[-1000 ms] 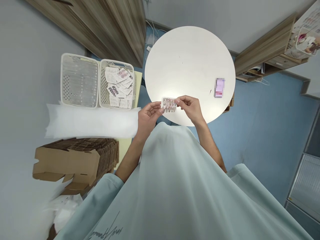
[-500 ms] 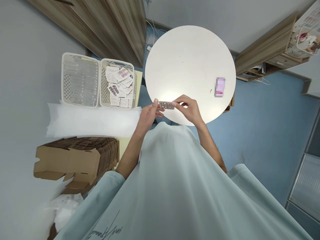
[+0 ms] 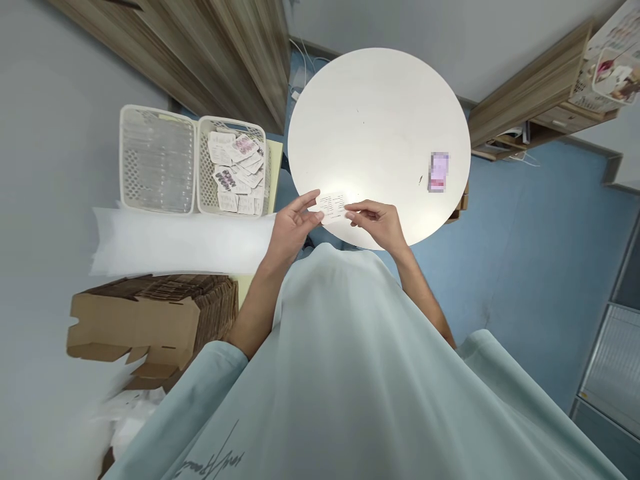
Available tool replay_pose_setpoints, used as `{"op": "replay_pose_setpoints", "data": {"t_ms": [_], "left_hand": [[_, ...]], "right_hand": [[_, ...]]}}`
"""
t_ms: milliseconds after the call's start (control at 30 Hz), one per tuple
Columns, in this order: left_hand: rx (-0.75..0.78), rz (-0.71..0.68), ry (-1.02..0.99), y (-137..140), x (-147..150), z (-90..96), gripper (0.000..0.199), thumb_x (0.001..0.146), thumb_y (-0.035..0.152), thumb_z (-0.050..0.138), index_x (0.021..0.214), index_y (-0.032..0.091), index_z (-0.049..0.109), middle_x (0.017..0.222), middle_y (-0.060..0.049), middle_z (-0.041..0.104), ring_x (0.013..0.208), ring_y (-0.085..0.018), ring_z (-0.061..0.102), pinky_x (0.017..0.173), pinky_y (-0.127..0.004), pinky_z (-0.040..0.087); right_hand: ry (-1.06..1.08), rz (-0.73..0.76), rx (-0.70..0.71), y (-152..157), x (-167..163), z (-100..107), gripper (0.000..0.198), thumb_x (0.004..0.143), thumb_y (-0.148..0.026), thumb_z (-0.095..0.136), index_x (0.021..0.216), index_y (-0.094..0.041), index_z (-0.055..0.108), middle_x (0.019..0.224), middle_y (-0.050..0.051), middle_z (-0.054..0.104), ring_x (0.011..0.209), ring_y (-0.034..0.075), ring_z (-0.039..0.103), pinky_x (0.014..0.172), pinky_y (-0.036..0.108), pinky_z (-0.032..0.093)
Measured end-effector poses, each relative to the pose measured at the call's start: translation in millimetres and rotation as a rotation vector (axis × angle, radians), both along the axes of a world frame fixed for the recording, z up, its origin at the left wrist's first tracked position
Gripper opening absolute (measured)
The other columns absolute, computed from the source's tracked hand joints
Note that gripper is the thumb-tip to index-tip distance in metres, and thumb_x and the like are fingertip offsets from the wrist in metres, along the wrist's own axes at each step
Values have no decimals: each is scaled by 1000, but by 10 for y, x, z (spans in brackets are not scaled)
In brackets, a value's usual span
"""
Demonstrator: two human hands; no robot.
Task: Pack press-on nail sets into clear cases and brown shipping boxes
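Between my hands, over the near edge of the round white table (image 3: 380,113), is a small white card (image 3: 332,207) with lines of dark print facing me. My left hand (image 3: 294,225) pinches its left edge between thumb and fingers. At the card's right edge, the thumb and fingertips of my right hand (image 3: 379,223) are closed on it. The print is too small to read, and the card's other side is turned away from me.
To the left, a white basket (image 3: 266,170) contains several cards, some with dark oval shapes. Beside it, another basket (image 3: 121,160) holds clear plastic pieces. White sheets (image 3: 185,241) and folded cardboard boxes (image 3: 135,323) lie nearer. A blurred pink-purple item (image 3: 439,172) rests on the table's right.
The card has turned over: its side with shiny rounded shapes showed before, and the printed white side shows now. Both hands have shifted their fingers along its edges.
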State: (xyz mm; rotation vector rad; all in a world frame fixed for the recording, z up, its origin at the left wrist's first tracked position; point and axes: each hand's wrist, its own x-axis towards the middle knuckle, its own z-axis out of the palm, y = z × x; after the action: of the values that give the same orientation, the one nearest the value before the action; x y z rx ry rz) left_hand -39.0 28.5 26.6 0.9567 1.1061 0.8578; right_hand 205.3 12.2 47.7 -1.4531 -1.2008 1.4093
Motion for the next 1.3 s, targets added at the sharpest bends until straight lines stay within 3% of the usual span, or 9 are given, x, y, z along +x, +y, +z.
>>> {"op": "replay_pose_setpoints", "data": {"t_ms": [200, 433, 567, 700, 833, 1033, 1100, 1167, 1300], "left_hand": [[145, -13, 73, 18, 3, -66, 76, 95, 67, 93, 154, 25, 73, 152, -18, 76, 123, -32, 84, 111, -48, 69], [162, -7, 128, 40, 59, -8, 75, 94, 69, 91, 151, 23, 74, 147, -16, 79, 118, -29, 85, 110, -48, 70], [87, 15, 184, 71, 93, 62, 71, 98, 74, 84, 144, 20, 77, 143, -16, 81, 131, -34, 80, 113, -51, 69], [-99, -3, 192, 114, 67, 157, 75, 99, 86, 74, 131, 19, 81, 132, -17, 85, 119, -34, 84, 110, -53, 69], [-226, -98, 122, 130, 14, 201, 70, 89, 82, 89, 118, 18, 86, 119, -16, 87, 108, -32, 86, 108, -51, 71], [-246, -43, 43, 130, 23, 153, 66, 79, 61, 103, 125, 18, 83, 113, -11, 87, 96, -27, 85, 99, -50, 74], [-212, -15, 63, 135, 39, 136, 67, 79, 59, 103, 128, 18, 81, 111, -10, 86, 94, -26, 84, 96, -48, 75], [-177, 1, 78, 140, 54, 121, 66, 80, 58, 102, 129, 18, 80, 111, -9, 85, 93, -25, 84, 95, -47, 75], [-125, -5, 82, 145, 77, 90, 64, 80, 58, 102, 126, 19, 80, 107, -7, 83, 89, -23, 83, 92, -45, 75]], "right_hand": [[69, -63, -35, -77, -47, -89, 51, 83, -71, 98, 96, -27, 74, 92, -1, 78, 80, 18, 77, 79, 36, 67], [92, -64, -59, -60, -40, -170, 55, 84, -69, 98, 116, -28, 79, 101, 1, 82, 85, 20, 79, 89, 41, 71], [9, -46, 11, -35, -28, -145, 41, 93, -66, 90, 106, -27, 83, 102, 3, 83, 91, 22, 80, 93, 43, 70], [-32, -58, 136, -12, -22, -136, 24, 102, -53, 83, 106, -29, 85, 111, 4, 82, 105, 23, 80, 102, 44, 70], [-62, -36, 201, 14, -6, -183, 16, 105, -43, 78, 109, -31, 87, 120, 6, 81, 117, 25, 78, 107, 46, 70], [-68, -28, 214, 78, -6, -207, 23, 107, -50, 76, 111, -31, 87, 133, 8, 81, 129, 27, 77, 111, 48, 69], [-52, -58, 171, 115, -14, -209, 32, 106, -60, 76, 119, -32, 86, 138, 8, 80, 126, 26, 78, 111, 48, 69], [-12, -93, 97, 158, -25, -218, 45, 102, -70, 79, 125, -31, 85, 129, 8, 83, 113, 25, 80, 104, 46, 71], [76, -125, -14, 244, -54, -227, 57, 88, -79, 91, 111, -27, 85, 104, 5, 84, 88, 20, 76, 86, 40, 71]]}}
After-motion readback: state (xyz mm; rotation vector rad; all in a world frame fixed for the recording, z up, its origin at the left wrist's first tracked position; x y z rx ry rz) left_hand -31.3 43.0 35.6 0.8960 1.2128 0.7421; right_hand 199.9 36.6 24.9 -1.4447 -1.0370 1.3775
